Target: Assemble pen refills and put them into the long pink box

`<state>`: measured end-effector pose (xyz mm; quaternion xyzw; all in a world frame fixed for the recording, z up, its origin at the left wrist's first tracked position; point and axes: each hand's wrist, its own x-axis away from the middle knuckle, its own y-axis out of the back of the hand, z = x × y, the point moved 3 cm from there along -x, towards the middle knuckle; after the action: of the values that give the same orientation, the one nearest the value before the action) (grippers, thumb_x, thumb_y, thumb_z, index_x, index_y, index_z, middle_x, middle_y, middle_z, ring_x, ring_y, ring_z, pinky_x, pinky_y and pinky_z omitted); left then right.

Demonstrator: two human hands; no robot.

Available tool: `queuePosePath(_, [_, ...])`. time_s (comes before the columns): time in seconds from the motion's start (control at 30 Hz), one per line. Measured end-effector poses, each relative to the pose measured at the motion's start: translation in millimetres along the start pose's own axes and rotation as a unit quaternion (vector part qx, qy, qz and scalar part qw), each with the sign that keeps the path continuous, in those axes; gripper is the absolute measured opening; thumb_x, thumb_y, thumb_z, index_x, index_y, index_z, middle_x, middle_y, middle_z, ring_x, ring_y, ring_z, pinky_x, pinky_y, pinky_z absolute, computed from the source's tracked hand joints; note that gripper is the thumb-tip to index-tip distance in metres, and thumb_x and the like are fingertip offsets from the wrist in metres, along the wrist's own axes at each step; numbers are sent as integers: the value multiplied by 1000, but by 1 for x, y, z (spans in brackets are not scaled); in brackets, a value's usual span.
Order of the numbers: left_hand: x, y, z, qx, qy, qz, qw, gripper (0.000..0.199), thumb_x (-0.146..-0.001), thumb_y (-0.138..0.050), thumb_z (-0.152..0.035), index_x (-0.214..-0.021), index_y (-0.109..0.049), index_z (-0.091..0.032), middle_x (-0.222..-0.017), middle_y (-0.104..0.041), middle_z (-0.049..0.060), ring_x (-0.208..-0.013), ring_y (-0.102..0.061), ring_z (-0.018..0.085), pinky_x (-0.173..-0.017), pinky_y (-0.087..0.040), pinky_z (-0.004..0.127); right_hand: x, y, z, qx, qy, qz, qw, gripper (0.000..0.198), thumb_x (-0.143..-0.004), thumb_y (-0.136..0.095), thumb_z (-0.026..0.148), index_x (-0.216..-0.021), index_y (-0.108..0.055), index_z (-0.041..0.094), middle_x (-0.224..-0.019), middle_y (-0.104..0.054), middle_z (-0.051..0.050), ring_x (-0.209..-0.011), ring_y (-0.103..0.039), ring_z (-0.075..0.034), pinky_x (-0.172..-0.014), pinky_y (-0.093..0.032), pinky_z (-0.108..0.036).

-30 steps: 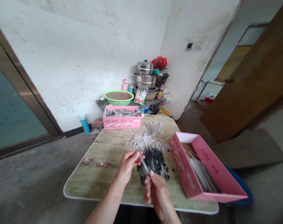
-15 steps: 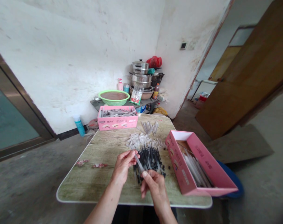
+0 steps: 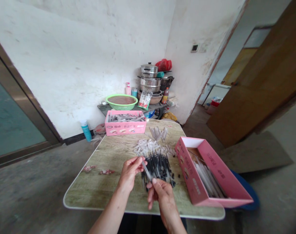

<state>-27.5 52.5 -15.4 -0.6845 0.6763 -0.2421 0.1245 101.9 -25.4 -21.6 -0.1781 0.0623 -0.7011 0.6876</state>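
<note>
A translucent pen barrel [image 3: 146, 169] slants between my hands above the table. My left hand [image 3: 131, 170] pinches its upper end between thumb and fingers. My right hand [image 3: 162, 191] is closed on its lower end, thumb on top; the fingers hide that tip. Just beyond and beneath lies a pile of black pen refills [image 3: 160, 165]. Behind them spreads a heap of small whitish translucent pieces [image 3: 148, 146], perhaps pen caps. A few clear tubes [image 3: 159, 132] lie farther back.
On the right stands a pink box [image 3: 196, 191] with long translucent tubes [image 3: 208, 178]. Another pink box [image 3: 125, 128], full of pen parts, sits at the table's [image 3: 94, 182] far left. Behind are a green basin [image 3: 121, 106] and stacked pots [image 3: 150, 85].
The view has shifted slightly, so everything sits a little farther right. Both hands keep hold of the pen barrel in nearly the same pose.
</note>
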Motion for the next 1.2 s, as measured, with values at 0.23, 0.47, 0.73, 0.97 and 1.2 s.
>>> queuePosePath(0.23, [1,-1,-4,6,-4,4,1000,34,-68,-76,-40,-84,-71,-10,-75,-73,10,-68,-66,16,-58,-46,21,-2,0,2,2,0,-7,1000,40,-76,-67,51,-71,-60,12,-46,-62,-2,-31,-50,-9,-34,-35,-17])
queuePosePath(0.47, [1,1,-4,5,-3,0,1000,36,-67,-77,-41,-85,-71,-10,-75,-73,10,-69,-66,17,-58,-46,21,-2,-2,2,0,14,-6,1000,36,-72,-72,46,-68,-58,13,-47,-63,-1,-32,-50,-8,-35,-35,-16])
queuePosePath(0.73, [-1,0,-4,1,0,-3,1000,40,-63,-78,-44,-84,-72,-10,-73,-73,10,-66,-66,16,-57,-47,21,-2,-1,-1,-13,7,1,1000,37,-75,-69,48,-69,-59,12,-45,-62,-1,-30,-48,-8,-33,-34,-17])
queuePosePath(0.97, [-1,1,-3,2,-3,2,1000,37,-66,-77,-42,-84,-72,-10,-75,-73,11,-68,-66,16,-57,-46,20,-2,-3,-4,-37,-21,15,999,44,-80,-60,55,-73,-61,12,-43,-60,-2,-29,-48,-10,-32,-34,-18])
queuePosePath(1.2, [-1,1,-1,3,3,4,1000,33,-67,-77,-40,-83,-72,-11,-73,-73,9,-66,-66,15,-56,-46,20,-1,-3,-6,-30,-32,8,999,45,-79,-61,55,-74,-62,11,-46,-62,-3,-30,-49,-10,-32,-34,-18])
